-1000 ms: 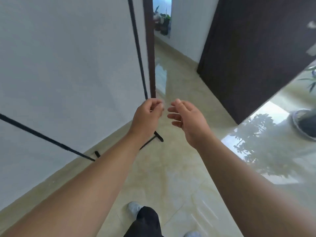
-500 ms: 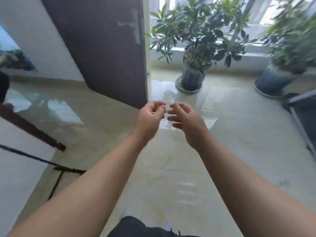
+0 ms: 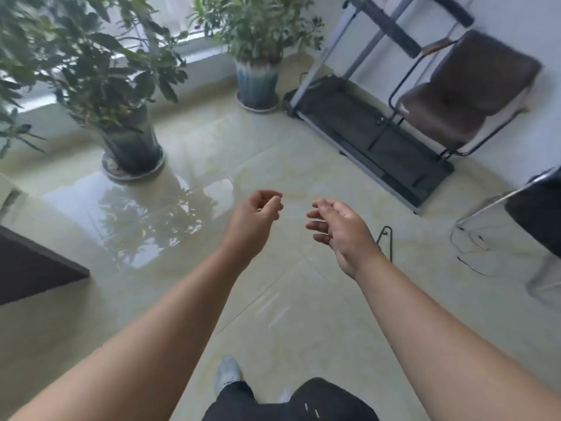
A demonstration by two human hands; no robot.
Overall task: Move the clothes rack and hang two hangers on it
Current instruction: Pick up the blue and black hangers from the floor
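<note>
Both my hands are stretched out in front of me above the tiled floor and hold nothing. My left hand (image 3: 255, 215) is loosely curled, fingers folded towards the thumb. My right hand (image 3: 340, 229) has its fingers spread apart. A thin black hanger (image 3: 386, 238) lies on the floor just beyond my right hand, and my wrist covers part of it. The clothes rack is not in view.
Two potted plants (image 3: 127, 141) (image 3: 257, 83) stand at the back by the window. A treadmill (image 3: 373, 132) and a brown chair (image 3: 455, 98) fill the right corner. Thin black wires (image 3: 473, 250) lie by a metal-framed dark object (image 3: 534, 208) at the right edge. A dark door edge (image 3: 36, 265) is at left.
The view has swung right, from the wall with the black rack bars past the door to the plants and treadmill. My hands have drifted apart and the right fingers have spread.
</note>
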